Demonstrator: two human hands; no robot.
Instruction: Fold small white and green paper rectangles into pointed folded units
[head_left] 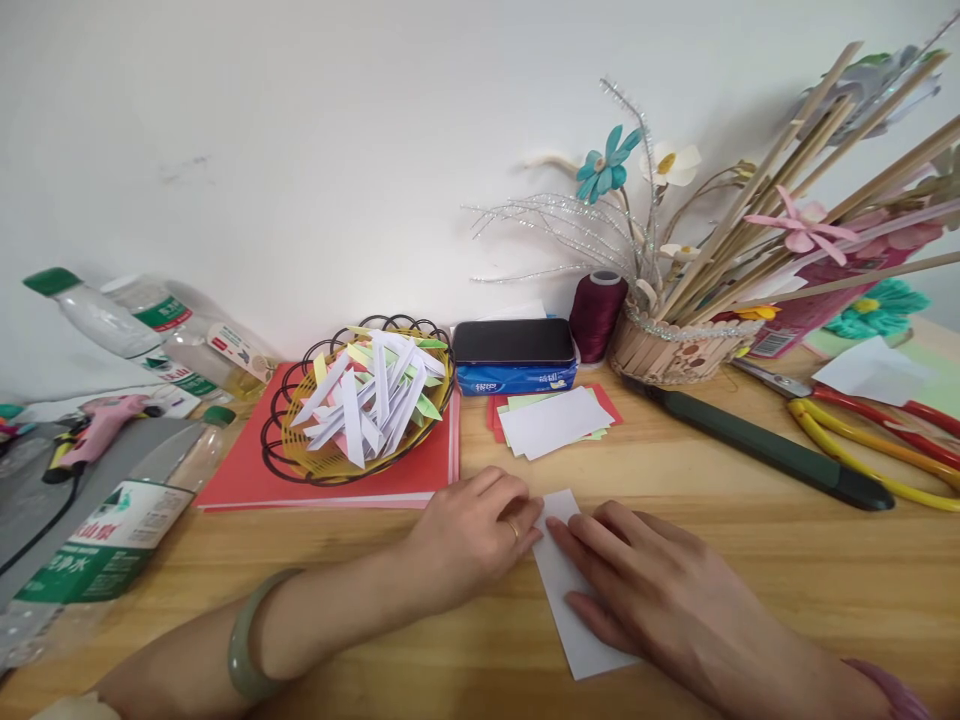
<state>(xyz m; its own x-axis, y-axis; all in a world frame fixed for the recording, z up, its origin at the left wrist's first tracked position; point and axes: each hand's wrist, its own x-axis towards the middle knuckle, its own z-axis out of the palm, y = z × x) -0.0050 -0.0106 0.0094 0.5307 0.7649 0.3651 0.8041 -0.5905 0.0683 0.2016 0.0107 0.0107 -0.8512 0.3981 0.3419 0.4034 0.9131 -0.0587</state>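
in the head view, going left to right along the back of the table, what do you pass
pink glue gun → wire basket of folded paper strips → blue tissue pack → maroon thread spool → flower basket → scissors

Lighting is bright, even and diffuse, daylight in character; I cannot fix its source. Shadows are soft: a faint one sits under my left hand (472, 535) and right hand (645, 590) on the white paper (574, 620), another behind the wire basket (360, 400) on the far wall. No harsh glare. Centre is sharp. Wide-angle distortion bends the edges: the plastic bottle (97, 550) at near left and the wooden sticks (825, 190) at far right are stretched and soft.
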